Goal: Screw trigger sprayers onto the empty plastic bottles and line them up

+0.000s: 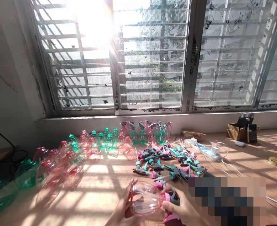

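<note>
Hands: Your left hand [121, 204] wrapped the body of a clear plastic spray bottle [146, 198], while your right hand [182, 208] closed around the pink-and-grey trigger sprayer [173, 199] at its neck.

Bottle: It lay on its side in your grip, low over the wooden tabletop [98, 201], sprayer end to your right.

Technique: Your split hold appeared sound, one hand on the body and one at the head, with the pink collar left in view.

Around: Empty pink-tinted bottles [58, 166] and green-tinted bottles [26, 174] stood in rows to your left. Upright spray bottles [145, 133] lined the wall.

In the way: A heap of loose trigger sprayers [168, 160] lay just beyond your hands. A pixelated patch [225, 201] hid the lower right of the view.

Far side: A power strip [199, 149] and cardboard box [239, 131] sat beneath a glaring window [150, 56].
</note>
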Motion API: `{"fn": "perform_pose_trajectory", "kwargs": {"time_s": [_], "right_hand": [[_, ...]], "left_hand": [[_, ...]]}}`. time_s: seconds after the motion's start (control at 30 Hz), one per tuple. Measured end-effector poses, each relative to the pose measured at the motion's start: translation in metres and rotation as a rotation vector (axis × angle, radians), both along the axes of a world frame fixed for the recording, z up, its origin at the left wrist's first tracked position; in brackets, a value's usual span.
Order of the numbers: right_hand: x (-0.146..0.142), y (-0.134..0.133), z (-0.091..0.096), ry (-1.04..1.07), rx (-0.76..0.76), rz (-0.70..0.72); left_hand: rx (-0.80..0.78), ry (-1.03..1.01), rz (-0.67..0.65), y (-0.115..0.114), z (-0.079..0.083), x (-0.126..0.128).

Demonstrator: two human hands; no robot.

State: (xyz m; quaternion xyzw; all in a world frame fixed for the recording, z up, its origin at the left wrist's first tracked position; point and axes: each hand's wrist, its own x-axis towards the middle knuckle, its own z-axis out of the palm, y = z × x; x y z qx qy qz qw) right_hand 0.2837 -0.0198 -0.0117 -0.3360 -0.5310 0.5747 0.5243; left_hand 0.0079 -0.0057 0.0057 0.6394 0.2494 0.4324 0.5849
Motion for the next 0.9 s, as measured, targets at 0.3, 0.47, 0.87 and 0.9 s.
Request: {"fn": "perform_pose_trajectory", "kwargs": {"time_s": [0.3,0.47,0.87,0.9], "right_hand": [[0.000,-0.003,0.008,-0.028,0.025,0.022],[0.000,-0.002,0.008,-0.047,0.024,0.019],[0.000,-0.007,0.013,-0.045,0.031,0.005],[0.000,-0.007,0.014,-0.050,0.031,0.001]], "left_hand": [[-0.052,-0.036,-0.016,-0.006,0.009,0.000],[-0.059,-0.021,-0.008,-0.008,0.014,0.002],[-0.090,-0.022,-0.018,-0.006,0.008,-0.003],[-0.094,-0.020,-0.027,-0.006,0.007,-0.003]]}}
